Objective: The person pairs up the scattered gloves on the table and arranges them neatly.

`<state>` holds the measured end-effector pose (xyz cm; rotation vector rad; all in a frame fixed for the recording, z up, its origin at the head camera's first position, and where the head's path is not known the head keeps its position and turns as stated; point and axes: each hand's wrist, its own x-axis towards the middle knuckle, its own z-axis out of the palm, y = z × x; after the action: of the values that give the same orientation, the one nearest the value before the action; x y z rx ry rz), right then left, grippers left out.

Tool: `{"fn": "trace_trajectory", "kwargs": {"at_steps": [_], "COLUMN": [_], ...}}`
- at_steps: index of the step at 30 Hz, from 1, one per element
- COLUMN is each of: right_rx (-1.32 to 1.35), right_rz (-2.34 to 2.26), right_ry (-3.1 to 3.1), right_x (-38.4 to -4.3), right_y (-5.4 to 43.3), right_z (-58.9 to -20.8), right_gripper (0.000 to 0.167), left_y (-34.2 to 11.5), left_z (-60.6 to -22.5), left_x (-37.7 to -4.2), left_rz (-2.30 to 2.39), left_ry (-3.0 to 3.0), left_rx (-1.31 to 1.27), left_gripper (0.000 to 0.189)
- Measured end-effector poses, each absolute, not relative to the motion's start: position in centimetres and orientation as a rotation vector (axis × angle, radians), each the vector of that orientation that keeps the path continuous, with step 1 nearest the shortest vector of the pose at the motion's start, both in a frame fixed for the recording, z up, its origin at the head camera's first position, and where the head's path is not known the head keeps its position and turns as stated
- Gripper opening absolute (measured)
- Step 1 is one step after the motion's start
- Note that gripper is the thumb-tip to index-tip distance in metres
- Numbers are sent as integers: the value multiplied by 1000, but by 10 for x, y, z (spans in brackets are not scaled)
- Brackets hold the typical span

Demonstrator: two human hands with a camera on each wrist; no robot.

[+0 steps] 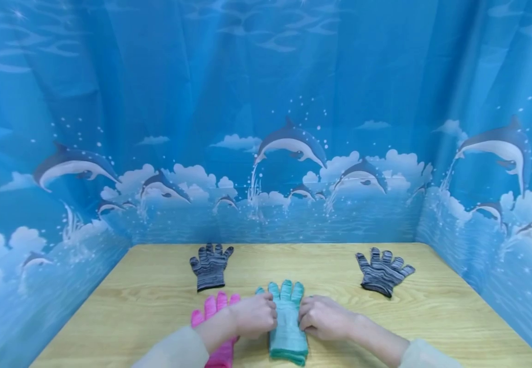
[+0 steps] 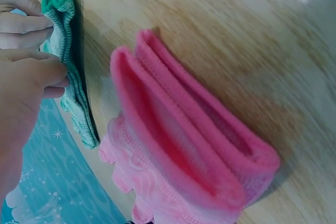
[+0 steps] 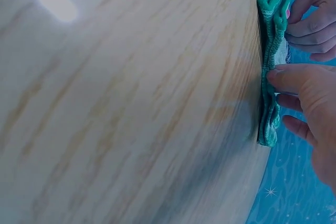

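A pair of green knitted gloves [image 1: 288, 327] lies stacked near the front middle of the table, fingers toward the back. The two layered cuffs show in both wrist views. My left hand [image 1: 255, 315] pinches the stack's left edge with thumb and curled fingers. On the opposite edge, my right hand [image 1: 325, 318] pinches with its thumb and fingers below the glove fingers. Left of the green pair lies a stacked pink pair of gloves [image 2: 178, 135], its cuffs gaping toward the left wrist camera. My left forearm passes over the pink pair and hides part of it in the head view.
One grey-striped glove [image 1: 210, 268] lies at the back left of the wooden table [image 1: 155, 271]. Another grey-striped glove [image 1: 383, 272] lies at the back right, turned at an angle. A blue dolphin-print curtain [image 1: 266, 102] encloses the table's back and sides.
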<state>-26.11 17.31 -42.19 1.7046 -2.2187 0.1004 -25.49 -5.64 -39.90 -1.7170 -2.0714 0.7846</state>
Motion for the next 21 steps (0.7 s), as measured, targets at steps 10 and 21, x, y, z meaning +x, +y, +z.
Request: {"fn": "trace_trajectory", "kwargs": {"at_steps": [10, 21], "right_rx": [1706, 1697], "right_rz": [99, 81], "right_ry": [-2216, -2202], "right_x": [-258, -256], "right_y": [172, 177], "right_z": [-422, -425], "right_gripper": [12, 13], "left_y": [-57, -60], "left_z": [-402, -407], "left_x": [-252, -248], "left_rz": [812, 894], "left_ry": [-2051, -1927], "left_rx": [-1688, -1643], "left_gripper": [7, 6]}}
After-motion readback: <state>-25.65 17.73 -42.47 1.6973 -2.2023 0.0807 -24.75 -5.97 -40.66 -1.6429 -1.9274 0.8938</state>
